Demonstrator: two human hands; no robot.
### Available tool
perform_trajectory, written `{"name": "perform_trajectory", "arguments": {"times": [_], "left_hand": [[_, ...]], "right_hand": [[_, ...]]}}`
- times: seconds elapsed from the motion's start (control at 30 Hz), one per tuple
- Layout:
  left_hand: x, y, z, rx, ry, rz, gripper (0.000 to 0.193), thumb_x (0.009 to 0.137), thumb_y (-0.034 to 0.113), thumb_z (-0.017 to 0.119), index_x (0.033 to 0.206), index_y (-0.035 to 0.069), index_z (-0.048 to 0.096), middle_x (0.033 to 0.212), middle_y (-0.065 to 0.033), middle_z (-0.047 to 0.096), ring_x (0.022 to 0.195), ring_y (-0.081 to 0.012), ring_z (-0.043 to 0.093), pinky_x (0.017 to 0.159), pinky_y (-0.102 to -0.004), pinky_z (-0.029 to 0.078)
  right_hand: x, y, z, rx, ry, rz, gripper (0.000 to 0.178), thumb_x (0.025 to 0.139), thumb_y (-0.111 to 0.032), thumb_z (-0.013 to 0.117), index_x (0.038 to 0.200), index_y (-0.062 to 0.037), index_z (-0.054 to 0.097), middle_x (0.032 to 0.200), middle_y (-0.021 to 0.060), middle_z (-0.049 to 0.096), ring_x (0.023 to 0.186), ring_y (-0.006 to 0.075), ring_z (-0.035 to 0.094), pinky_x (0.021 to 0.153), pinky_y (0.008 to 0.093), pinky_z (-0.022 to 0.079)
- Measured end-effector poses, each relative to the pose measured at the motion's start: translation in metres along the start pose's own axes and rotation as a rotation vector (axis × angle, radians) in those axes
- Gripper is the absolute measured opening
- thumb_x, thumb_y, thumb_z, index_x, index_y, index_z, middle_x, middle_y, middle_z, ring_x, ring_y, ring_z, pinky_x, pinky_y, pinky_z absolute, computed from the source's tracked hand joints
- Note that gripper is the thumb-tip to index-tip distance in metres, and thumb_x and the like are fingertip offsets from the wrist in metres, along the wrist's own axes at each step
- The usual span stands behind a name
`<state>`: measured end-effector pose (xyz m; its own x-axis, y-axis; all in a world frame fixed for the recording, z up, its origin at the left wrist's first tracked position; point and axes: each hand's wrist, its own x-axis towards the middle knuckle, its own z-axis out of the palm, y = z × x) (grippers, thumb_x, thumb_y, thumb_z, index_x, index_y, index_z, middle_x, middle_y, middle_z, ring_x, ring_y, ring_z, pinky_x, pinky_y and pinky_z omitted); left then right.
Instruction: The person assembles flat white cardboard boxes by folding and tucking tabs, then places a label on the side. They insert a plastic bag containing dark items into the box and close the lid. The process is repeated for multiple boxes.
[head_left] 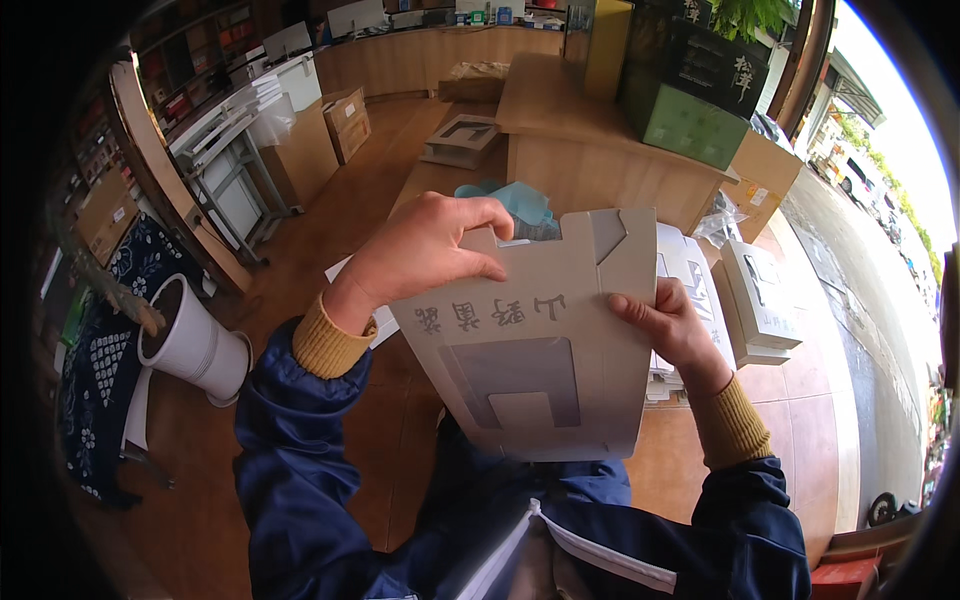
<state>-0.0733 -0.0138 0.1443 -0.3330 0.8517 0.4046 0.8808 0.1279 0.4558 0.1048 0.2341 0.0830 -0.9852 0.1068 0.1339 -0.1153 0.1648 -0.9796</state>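
A beige cardboard gift box [610,385] stands tilted over my lap, with a window in its front panel and dark printed characters above it. At its upper left edge my left hand [425,245] is closed, thumb and fingers gripping the rim. My right hand [672,325] holds the right side, its thumb on the front and its fingers hidden behind. The top edge shows cut-out flaps [622,232]. What is inside the box cannot be seen.
Flat printed card sheets [692,280] lie to the right, beside made-up beige boxes [760,300]. Behind are light-blue crumpled plastic [520,203] and another windowed box [462,138]. A white plant pot [195,340] stands left. A wooden counter [570,120] carries a green box [695,125].
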Motion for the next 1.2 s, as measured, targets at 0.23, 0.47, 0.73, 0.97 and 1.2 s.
{"name": "perform_trajectory", "arguments": {"times": [0.23,0.47,0.73,0.97,1.2], "left_hand": [[-0.027,-0.029,0.065,0.182,0.968,-0.049,0.039,0.088,0.006,0.068,0.125,0.001,0.055,0.119,-0.0145,0.058,0.112,-0.0301,0.056,0.095,-0.0391,0.047],[-0.013,-0.009,0.120,0.140,0.956,-0.130,0.074,0.085,0.033,0.075,0.138,-0.003,0.038,0.139,-0.0243,0.041,0.132,-0.0415,0.037,0.108,-0.0496,0.033],[0.005,0.009,0.100,0.204,0.876,0.063,0.071,0.081,0.046,0.076,0.127,-0.002,0.051,0.130,-0.0189,0.049,0.126,-0.0379,0.044,0.104,-0.0503,0.037],[-0.048,-0.023,0.093,-1.202,0.453,-0.062,0.088,0.083,0.048,0.073,0.144,-0.002,0.034,0.135,-0.0173,0.050,0.126,-0.0253,0.050,0.107,-0.0395,0.040],[-0.052,0.027,0.111,-1.050,0.659,-0.322,0.037,0.099,0.014,0.054,0.129,-0.008,0.052,0.117,-0.0126,0.062,0.105,-0.0152,0.060,0.092,-0.0292,0.048]], "right_hand": [[-0.020,0.060,0.010,0.308,0.351,-0.123,0.027,0.095,-0.023,0.065,0.103,0.0025,0.069,0.089,0.0047,0.070,0.078,0.0094,0.064,0.068,0.0234,0.052],[-0.038,0.075,0.026,0.138,0.485,-0.258,0.020,0.096,-0.019,0.064,0.094,0.0013,0.068,0.084,0.0012,0.068,0.076,0.0070,0.060,0.065,0.0216,0.048],[-0.047,0.066,0.033,-0.042,0.513,-0.412,0.015,0.094,-0.013,0.065,0.097,0.0024,0.066,0.086,0.0018,0.067,0.079,0.0073,0.059,0.068,0.0218,0.048],[-0.011,0.071,-0.028,0.236,0.396,-0.219,0.028,0.091,-0.020,0.071,0.108,0.0017,0.064,0.094,0.0064,0.068,0.084,0.0109,0.064,0.073,0.0244,0.053],[0.033,0.063,0.004,-0.802,0.794,-0.483,0.067,0.077,-0.015,0.083,0.133,-0.0031,0.048,0.123,0.0158,0.058,0.110,0.0275,0.058,0.087,0.0392,0.051]]}}
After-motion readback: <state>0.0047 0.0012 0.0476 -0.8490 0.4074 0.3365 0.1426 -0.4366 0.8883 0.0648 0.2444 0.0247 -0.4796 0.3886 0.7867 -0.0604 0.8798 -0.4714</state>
